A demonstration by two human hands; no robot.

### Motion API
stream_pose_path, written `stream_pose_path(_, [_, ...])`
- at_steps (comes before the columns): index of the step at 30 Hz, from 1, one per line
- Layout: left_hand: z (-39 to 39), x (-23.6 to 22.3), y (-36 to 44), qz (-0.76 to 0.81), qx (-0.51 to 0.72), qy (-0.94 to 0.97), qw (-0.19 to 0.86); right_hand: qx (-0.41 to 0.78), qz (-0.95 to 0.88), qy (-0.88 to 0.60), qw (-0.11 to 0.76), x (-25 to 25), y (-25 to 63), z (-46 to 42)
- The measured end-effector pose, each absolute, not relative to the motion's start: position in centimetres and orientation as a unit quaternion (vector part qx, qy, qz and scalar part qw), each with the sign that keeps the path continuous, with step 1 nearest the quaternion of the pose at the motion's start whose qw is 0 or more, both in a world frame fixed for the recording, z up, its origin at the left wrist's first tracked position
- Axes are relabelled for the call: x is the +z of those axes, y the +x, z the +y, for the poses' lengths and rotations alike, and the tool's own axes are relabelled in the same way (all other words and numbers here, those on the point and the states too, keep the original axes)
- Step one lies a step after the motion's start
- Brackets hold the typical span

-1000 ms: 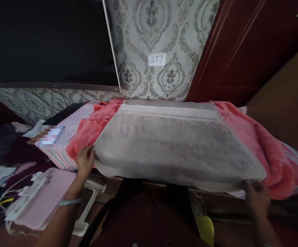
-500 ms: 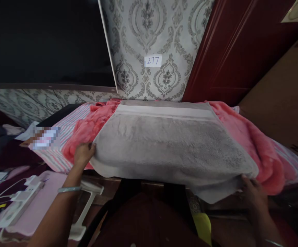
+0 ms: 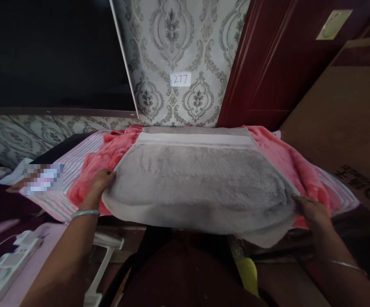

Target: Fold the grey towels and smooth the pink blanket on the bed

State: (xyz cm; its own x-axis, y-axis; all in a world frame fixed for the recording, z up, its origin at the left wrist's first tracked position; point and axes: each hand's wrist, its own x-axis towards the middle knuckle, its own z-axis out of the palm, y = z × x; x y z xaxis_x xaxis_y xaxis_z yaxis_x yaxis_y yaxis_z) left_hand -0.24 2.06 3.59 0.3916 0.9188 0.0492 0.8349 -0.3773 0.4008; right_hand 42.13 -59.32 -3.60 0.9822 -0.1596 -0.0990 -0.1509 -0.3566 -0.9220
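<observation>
Head view: grey towel (image 3: 191, 179) lies spread over the coral blanket (image 3: 284, 155), striped cloth (image 3: 89, 149) under that. Left hand (image 3: 103, 181) pinches towel's left edge; right hand (image 3: 313, 211) pinches right edge, near the front. Hands wide apart, likely to keep the towel taut and flat; front edge sags between them, its right-hand part drooping lowest. Pale band runs across the far end, by the wall. Writing: paper label (image 3: 180, 79) on wallpaper reads "277". Cardboard box (image 3: 341, 106) has dark tilted characters, not safely readable. TV (image 3: 44, 55) logo too small.
</observation>
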Motion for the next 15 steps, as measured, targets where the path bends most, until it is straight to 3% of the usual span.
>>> stream_pose_path(15, [2.0,4.9,1.0,0.496,0.181,0.809,0.259,-0.029,-0.033,-0.918,0.395,-0.6,46.3,-56.7])
